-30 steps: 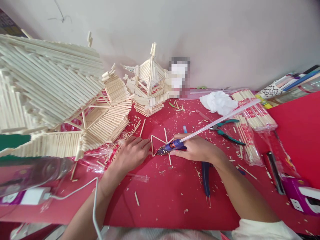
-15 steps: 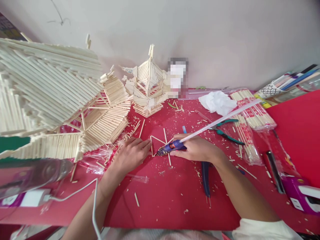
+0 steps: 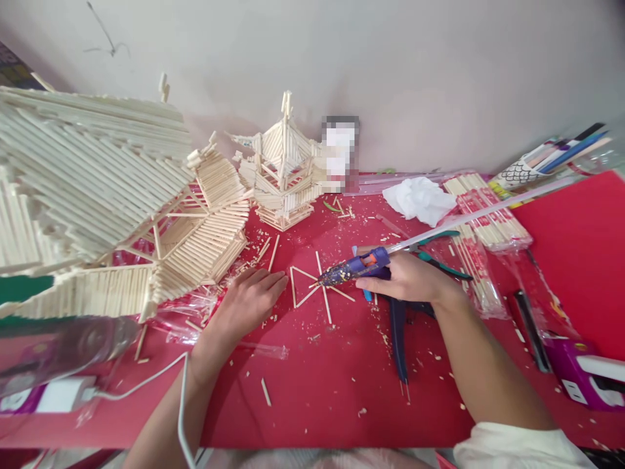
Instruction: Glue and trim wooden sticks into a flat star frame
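A small flat frame of thin wooden sticks point(image 3: 327, 309), spokes crossing at the centre with one stick closing the left side, lies on the red tabletop point(image 3: 312, 391). My right hand point(image 3: 405, 277) grips a blue hot glue gun point(image 3: 349, 267), its nozzle over the middle of the frame. From the gun's back end sticks out a long clear glue stick point(image 3: 454, 221). My left hand point(image 3: 256, 293) lies palm down just left of the frame, fingers stretched out and apart from it. Wood crumbs cling to the gun's nozzle end.
Stick-built pavilion models point(image 3: 97, 176) crowd the left, a smaller tower point(image 3: 286, 176) behind. On the right are crumpled tissue point(image 3: 420, 198), teal-handled pliers point(image 3: 444, 264), bagged sticks point(image 3: 493, 215) and blue-handled cutters point(image 3: 398, 339). A white cable point(image 3: 183, 404) crosses by my left forearm.
The glue gun has lifted and moved right, its nozzle going from the frame's left stick to its centre. My left hand has drawn slightly back left, off the frame.
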{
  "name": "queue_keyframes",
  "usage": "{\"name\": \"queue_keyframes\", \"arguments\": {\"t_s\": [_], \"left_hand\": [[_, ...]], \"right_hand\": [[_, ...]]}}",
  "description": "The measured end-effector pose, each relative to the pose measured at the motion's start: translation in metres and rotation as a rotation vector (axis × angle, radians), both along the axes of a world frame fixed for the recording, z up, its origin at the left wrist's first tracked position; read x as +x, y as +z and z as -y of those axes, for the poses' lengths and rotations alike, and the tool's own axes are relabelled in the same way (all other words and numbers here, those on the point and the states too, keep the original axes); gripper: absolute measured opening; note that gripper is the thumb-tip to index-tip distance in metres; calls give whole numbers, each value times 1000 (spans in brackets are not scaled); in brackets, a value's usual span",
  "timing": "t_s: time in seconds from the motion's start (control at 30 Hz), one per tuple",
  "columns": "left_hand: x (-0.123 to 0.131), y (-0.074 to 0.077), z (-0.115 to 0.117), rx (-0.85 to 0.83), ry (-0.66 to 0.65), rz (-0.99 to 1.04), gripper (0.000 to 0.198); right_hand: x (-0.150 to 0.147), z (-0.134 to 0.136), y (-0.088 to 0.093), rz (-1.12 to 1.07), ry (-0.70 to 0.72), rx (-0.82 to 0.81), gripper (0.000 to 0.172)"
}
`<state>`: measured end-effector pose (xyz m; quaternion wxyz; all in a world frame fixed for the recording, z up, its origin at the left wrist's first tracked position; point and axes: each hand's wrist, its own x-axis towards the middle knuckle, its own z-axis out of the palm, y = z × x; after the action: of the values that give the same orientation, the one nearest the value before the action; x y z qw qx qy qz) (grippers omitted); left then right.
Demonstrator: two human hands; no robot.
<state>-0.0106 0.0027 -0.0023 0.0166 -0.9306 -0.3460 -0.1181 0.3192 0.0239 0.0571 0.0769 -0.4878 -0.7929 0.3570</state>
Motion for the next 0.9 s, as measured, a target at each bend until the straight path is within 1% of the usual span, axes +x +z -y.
{"name": "queue_keyframes", "arguments": {"t_s": [0.07, 0.2, 0.3, 0.37, 0.43, 0.5, 0.57, 0.63, 0.7, 0.73, 0.77, 0.8, 0.83, 0.9], "left_hand": [[-1, 3, -1, 2, 5, -12, 38], [-1, 9, -2, 20, 2, -10, 36], [-2, 12, -2, -4, -13, 11, 32], [1, 13, -1, -51, -55, 40, 28], [5, 15, 3, -141, -131, 86, 25], [13, 18, 9, -281, -234, 132, 31], [20, 21, 14, -464, -359, 160, 36], [24, 26, 18, -634, -495, 202, 31], [23, 31, 20, -751, -566, 278, 34], [21, 34, 21, -778, -566, 327, 39], [18, 36, 20, -775, -538, 388, 44], [15, 38, 20, -741, -483, 453, 49], [12, 40, 18, -677, -395, 518, 52], [8, 41, 15, -482, -144, 605, 53]], "right_hand": [[-2, 0, 1, 37, 42, -14, 24], [-8, 3, 3, 144, 49, 7, 14], [-7, 3, 5, 83, 143, -24, 15], [-3, 2, 8, 33, 165, -27, 13], [2, 1, 11, 38, 127, -26, 8], [5, 0, 14, 70, 80, -47, 15], [6, 0, 17, 88, 50, -60, 20], [6, 0, 18, 98, 30, -59, 22], [8, 0, 16, 125, 15, -75, 22], [10, 0, 15, 145, 11, -90, 23], [13, 0, 13, 166, 8, -100, 22], [17, 0, 11, 186, 5, -96, 22], [21, 1, 10, 205, 1, -78, 22], [28, 3, 9, 247, -15, -6, 22]]}}
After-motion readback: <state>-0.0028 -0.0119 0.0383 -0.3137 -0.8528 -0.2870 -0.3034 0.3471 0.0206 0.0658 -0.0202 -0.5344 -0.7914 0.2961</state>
